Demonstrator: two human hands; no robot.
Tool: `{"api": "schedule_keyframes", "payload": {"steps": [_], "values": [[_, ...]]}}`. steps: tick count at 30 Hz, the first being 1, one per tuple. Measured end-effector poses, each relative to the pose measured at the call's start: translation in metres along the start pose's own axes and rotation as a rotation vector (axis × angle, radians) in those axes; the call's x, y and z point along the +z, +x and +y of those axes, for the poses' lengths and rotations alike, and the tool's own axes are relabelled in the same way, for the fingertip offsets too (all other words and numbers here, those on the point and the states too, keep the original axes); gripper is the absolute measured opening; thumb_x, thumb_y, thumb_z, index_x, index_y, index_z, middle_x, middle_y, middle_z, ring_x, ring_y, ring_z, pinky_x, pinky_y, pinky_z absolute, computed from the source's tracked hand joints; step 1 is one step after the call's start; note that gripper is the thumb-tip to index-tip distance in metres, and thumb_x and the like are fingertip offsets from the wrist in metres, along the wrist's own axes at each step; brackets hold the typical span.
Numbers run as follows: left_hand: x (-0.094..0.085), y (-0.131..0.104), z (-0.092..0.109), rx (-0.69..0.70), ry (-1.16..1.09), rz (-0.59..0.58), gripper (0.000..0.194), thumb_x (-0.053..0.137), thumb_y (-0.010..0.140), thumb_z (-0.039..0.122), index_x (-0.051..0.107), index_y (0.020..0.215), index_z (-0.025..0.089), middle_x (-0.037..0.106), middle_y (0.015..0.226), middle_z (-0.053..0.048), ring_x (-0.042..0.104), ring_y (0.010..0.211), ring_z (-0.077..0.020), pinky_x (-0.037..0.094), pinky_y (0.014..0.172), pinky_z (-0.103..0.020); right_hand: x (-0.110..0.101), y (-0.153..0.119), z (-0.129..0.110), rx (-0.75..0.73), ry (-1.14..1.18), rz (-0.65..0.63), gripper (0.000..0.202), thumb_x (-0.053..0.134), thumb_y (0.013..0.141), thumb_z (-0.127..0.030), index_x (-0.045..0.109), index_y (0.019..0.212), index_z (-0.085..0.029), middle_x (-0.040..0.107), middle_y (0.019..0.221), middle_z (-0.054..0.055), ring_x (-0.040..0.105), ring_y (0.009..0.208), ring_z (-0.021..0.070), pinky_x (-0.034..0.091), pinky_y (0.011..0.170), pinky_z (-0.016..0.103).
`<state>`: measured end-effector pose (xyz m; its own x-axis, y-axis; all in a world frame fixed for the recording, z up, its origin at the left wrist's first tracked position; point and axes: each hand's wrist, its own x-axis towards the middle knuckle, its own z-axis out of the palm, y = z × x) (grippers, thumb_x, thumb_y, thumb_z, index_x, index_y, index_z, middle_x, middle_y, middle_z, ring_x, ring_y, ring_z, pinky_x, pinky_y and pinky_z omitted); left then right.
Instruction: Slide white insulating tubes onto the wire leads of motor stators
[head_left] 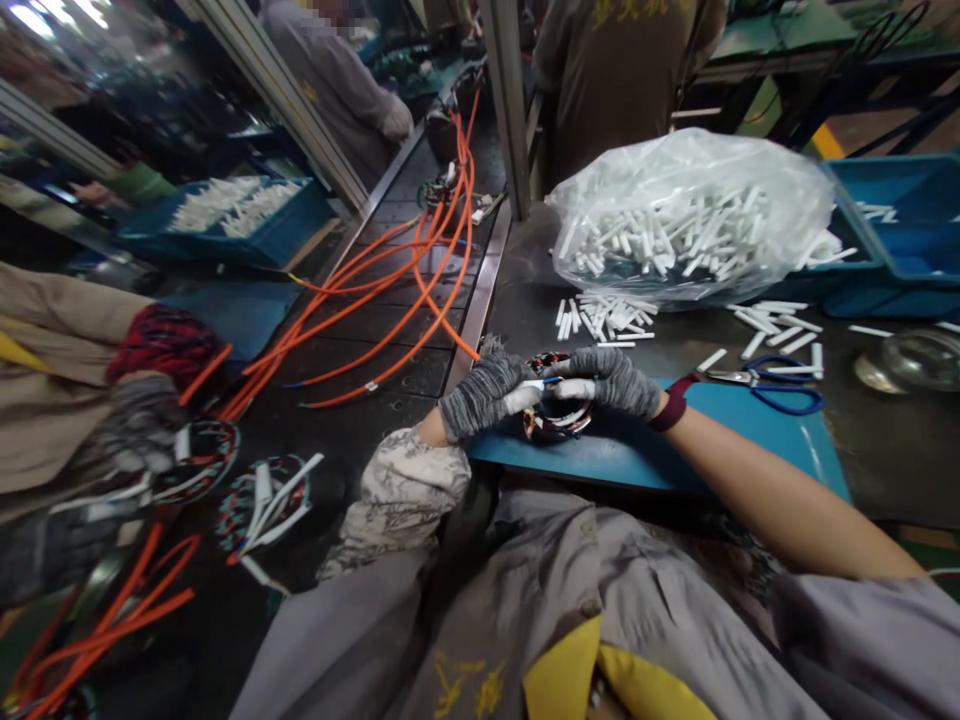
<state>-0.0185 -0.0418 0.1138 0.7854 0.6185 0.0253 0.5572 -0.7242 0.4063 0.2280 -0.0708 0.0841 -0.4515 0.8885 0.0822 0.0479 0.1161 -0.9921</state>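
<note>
My left hand (491,390), in a grey glove with pale fingertips, is closed on a short white sleeve tube (534,384). Facing it, my right hand (611,382), gloved alike, pinches a thin blue wire (553,379) at the tube's end. How far the wire reaches into the tube cannot be made out. Below and between both hands is a round wire-wound coil ring (556,428) with copper, black and white strands, partly hidden by my fingers. It lies over a blue mat (622,455) at the bench edge.
Loose white tubes (611,318) lie beyond my hands, before a clear bag (690,215) of tubes. Blue-handled scissors (784,385) and a glass dish (911,362) are rightward. Orange cables (427,250) cross the conveyor (390,345). At left, a co-worker's gloved hand (139,425) touches another coil ring (214,460).
</note>
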Motion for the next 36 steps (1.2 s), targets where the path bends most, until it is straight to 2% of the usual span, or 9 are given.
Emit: {"api": "schedule_keyframes", "payload": {"steps": [6,12,17,21,23,26,29,33,36], "values": [[0.001,-0.003,-0.001,-0.052,-0.217,0.043,0.028,0.051,0.104,0.036,0.073,0.100,0.020,0.072,0.100,-0.005,0.068,0.101,-0.0228,0.053,0.105,-0.040,0.008,0.000,0.002,-0.005,0.002,0.043,0.047,0.082,0.080,-0.051,0.080,0.114,-0.018,0.082,0.105,0.007,0.075,0.090,0.0225,0.061,0.083,0.036],[0.001,-0.002,-0.003,-0.066,-0.272,0.037,0.026,0.049,0.105,0.034,0.071,0.102,0.019,0.072,0.098,-0.005,0.069,0.096,-0.0206,0.056,0.096,-0.036,0.008,0.004,-0.001,-0.110,-0.167,-0.007,0.046,0.070,0.090,-0.054,0.080,0.117,-0.019,0.082,0.104,0.006,0.073,0.089,0.0221,0.056,0.079,0.033],[-0.008,0.007,0.006,-0.133,0.050,-0.057,0.036,0.049,0.106,0.044,0.072,0.098,0.017,0.072,0.091,-0.007,0.069,0.090,-0.0214,0.056,0.091,-0.037,0.009,0.006,-0.012,-0.144,-0.625,0.000,0.047,0.053,0.101,-0.055,0.080,0.117,-0.019,0.079,0.094,0.009,0.067,0.081,0.0215,0.047,0.076,0.033],[-0.015,0.013,0.016,-0.176,0.349,-0.126,0.043,0.047,0.106,0.049,0.073,0.107,0.015,0.075,0.096,-0.011,0.070,0.091,-0.0250,0.055,0.086,-0.037,-0.007,-0.004,-0.021,-0.155,-0.952,0.005,0.043,0.055,0.101,-0.051,0.080,0.117,-0.020,0.073,0.102,0.013,0.061,0.088,0.0243,0.042,0.078,0.035],[-0.015,0.022,0.022,-0.136,0.410,-0.160,0.044,0.045,0.106,0.050,0.073,0.107,0.015,0.075,0.096,-0.012,0.070,0.089,-0.0255,0.053,0.084,-0.037,-0.019,-0.011,-0.019,-0.178,-0.907,-0.024,0.043,0.054,0.102,-0.051,0.081,0.115,-0.020,0.070,0.100,0.012,0.059,0.086,0.0223,0.043,0.076,0.034],[-0.010,0.043,0.030,0.008,0.379,-0.273,0.045,0.047,0.106,0.050,0.075,0.101,0.015,0.075,0.093,-0.011,0.070,0.086,-0.0251,0.052,0.082,-0.035,-0.030,-0.018,-0.011,-0.179,-0.638,-0.043,0.045,0.051,0.103,-0.053,0.080,0.110,-0.020,0.069,0.095,0.009,0.061,0.084,0.0195,0.047,0.078,0.033],[-0.009,0.059,0.031,0.069,0.264,-0.296,0.041,0.049,0.106,0.046,0.076,0.101,0.016,0.076,0.093,-0.010,0.071,0.089,-0.0243,0.052,0.085,-0.035,-0.032,-0.027,-0.008,-0.063,-0.385,0.102,0.049,0.066,0.091,-0.065,0.077,0.104,-0.019,0.073,0.094,0.006,0.065,0.085,0.0212,0.053,0.079,0.035],[-0.022,0.034,0.002,0.105,-0.007,-0.099,0.047,0.066,0.094,0.059,0.073,0.126,0.024,0.075,0.116,-0.009,0.070,0.110,-0.0250,0.052,0.102,-0.037,-0.024,-0.059,-0.013,0.040,-0.286,0.286,0.052,0.078,0.080,-0.066,0.071,0.101,-0.020,0.075,0.092,0.005,0.066,0.081,0.0213,0.058,0.077,0.036],[-0.023,0.001,-0.034,0.215,-0.221,-0.086,0.066,0.073,0.083,0.071,0.071,0.132,0.027,0.066,0.142,-0.012,0.063,0.132,-0.0294,0.049,0.114,-0.044,-0.006,-0.081,-0.012,-0.034,-0.334,0.136,0.040,0.073,0.090,-0.055,0.070,0.111,-0.021,0.077,0.103,0.007,0.070,0.090,0.0217,0.059,0.087,0.038]]}}
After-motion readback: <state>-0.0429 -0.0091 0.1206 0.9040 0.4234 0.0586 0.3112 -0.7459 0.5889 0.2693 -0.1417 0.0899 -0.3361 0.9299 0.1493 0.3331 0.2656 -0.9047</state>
